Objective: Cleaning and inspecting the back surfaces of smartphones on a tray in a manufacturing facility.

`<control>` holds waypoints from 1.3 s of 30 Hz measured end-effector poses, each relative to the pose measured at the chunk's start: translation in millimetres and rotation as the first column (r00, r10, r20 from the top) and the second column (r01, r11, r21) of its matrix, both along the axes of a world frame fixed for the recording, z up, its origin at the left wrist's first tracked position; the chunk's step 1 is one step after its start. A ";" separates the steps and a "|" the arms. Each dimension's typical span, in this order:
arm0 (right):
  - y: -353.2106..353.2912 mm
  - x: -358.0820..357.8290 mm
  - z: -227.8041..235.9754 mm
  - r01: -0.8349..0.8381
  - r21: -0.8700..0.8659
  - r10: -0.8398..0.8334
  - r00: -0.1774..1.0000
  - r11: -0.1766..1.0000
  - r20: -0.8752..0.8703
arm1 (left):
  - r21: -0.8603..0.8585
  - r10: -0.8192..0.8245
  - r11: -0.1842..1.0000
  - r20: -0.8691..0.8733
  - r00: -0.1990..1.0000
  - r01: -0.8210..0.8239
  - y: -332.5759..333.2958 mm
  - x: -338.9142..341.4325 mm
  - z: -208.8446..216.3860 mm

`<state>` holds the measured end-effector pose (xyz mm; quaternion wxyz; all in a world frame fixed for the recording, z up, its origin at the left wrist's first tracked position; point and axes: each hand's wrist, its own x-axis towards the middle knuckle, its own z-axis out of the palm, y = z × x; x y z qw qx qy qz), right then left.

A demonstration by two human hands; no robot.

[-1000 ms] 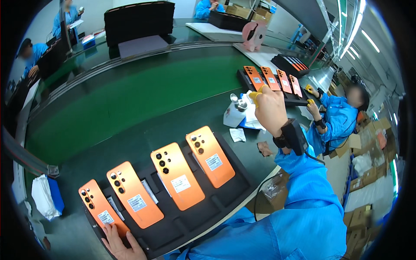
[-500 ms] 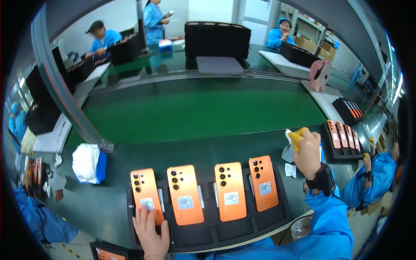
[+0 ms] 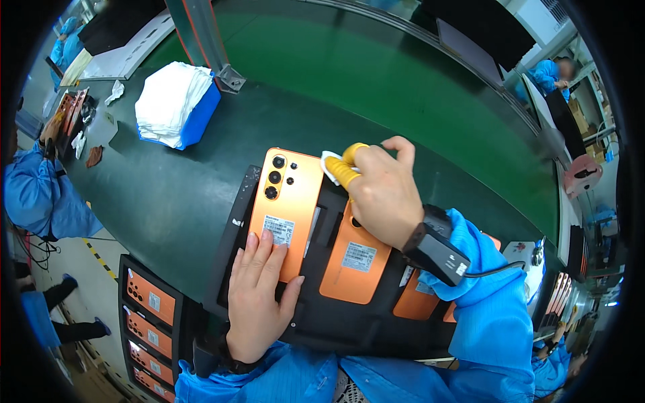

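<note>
An orange phone lies back up at the left end of a black foam tray. My left hand rests on its lower part, fingers stretched flat over the label and thumb by the right edge. Yellow finger cots cover two fingers of my right hand, which pinches a folded white cloth close to that phone's upper right edge. Under this hand a second orange phone sits in the tray, its camera area partly hidden. My right sleeve and wrist partly cover a third phone and another beyond.
A blue box stacked with white cloths stands at the far left by a metal post. More phones sit in a black tray below the bench's left side. Co-workers' blue sleeves show at left and right. A green belt runs behind.
My right hand has brought the white cloth from the bench's right side to the leftmost phone. My left hand stays on that phone. The view has swung left and closer.
</note>
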<state>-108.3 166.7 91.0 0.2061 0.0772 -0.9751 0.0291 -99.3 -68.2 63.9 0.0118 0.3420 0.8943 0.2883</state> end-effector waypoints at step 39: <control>-33.1 -134.3 -131.4 0.351 -0.266 -0.388 0.916 0.898 -0.101 | 0.061 -0.103 0.992 -0.110 0.989 0.110 3.0 5.2 -16.5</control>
